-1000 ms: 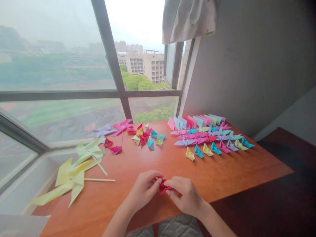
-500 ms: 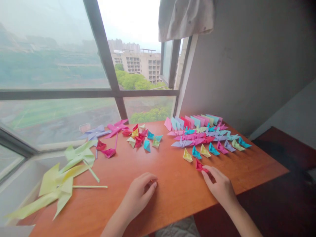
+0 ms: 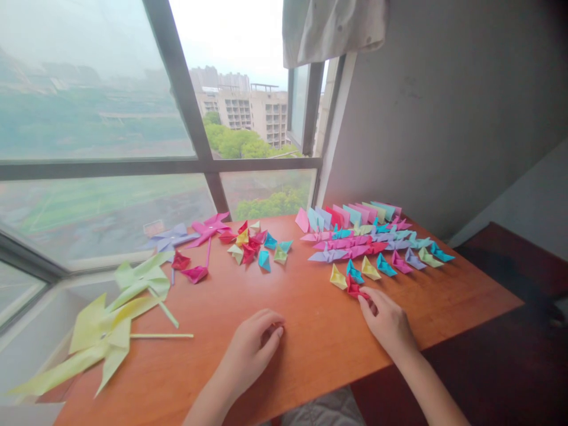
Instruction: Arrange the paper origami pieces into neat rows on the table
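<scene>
My right hand (image 3: 387,322) pinches the near edge of a red paper boat (image 3: 354,287) between thumb and fingers. The boat is low over the table, close to a yellow paper boat (image 3: 338,277) and a blue paper boat (image 3: 354,272) in the front row; whether it touches them I cannot tell. Other folded boats in several colours, such as a second yellow boat (image 3: 370,269), continue that row to the right. My left hand (image 3: 252,349) rests on the wooden table (image 3: 306,349), fingers loosely curled, a small gap between thumb and index fingertip, nothing visible in it.
Paper cranes (image 3: 328,255) and upright folded papers (image 3: 341,218) stand in rows behind the boats. A loose cluster of boats (image 3: 251,251) lies mid-table. Paper pinwheels (image 3: 106,337) line the left side by the window (image 3: 208,168). The table's right edge slopes toward a dark area.
My right hand has moved slightly left and away from me with the red boat, bringing it nearer the yellow and blue boats. My left hand stays nearly still.
</scene>
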`<state>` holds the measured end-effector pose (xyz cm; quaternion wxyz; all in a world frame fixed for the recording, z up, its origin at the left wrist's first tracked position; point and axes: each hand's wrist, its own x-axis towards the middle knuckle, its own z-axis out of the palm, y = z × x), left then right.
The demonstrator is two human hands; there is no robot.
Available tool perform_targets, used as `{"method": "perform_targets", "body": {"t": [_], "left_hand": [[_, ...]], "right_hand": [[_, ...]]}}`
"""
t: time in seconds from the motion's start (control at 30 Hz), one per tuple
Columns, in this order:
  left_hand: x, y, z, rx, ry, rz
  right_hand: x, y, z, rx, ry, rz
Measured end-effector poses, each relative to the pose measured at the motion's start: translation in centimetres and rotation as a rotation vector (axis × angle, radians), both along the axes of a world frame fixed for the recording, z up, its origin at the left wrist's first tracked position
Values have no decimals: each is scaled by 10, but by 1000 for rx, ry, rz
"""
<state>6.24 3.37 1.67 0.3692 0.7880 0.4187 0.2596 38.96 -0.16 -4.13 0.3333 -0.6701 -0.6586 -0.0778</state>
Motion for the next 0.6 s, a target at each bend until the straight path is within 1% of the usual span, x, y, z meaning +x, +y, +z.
{"method": "perform_targets", "body": {"t": [0.23, 0.47, 0.6], "left_hand": [[0, 0, 1, -1, -2, -2], [0, 0, 1, -10, 24, -20], [0, -1, 0, -2, 28, -14]], "right_hand": [[-2, 0, -1, 15, -74, -23], [-1, 1, -5, 28, -89, -24], [-3, -3, -1, 28, -87, -50]]}}
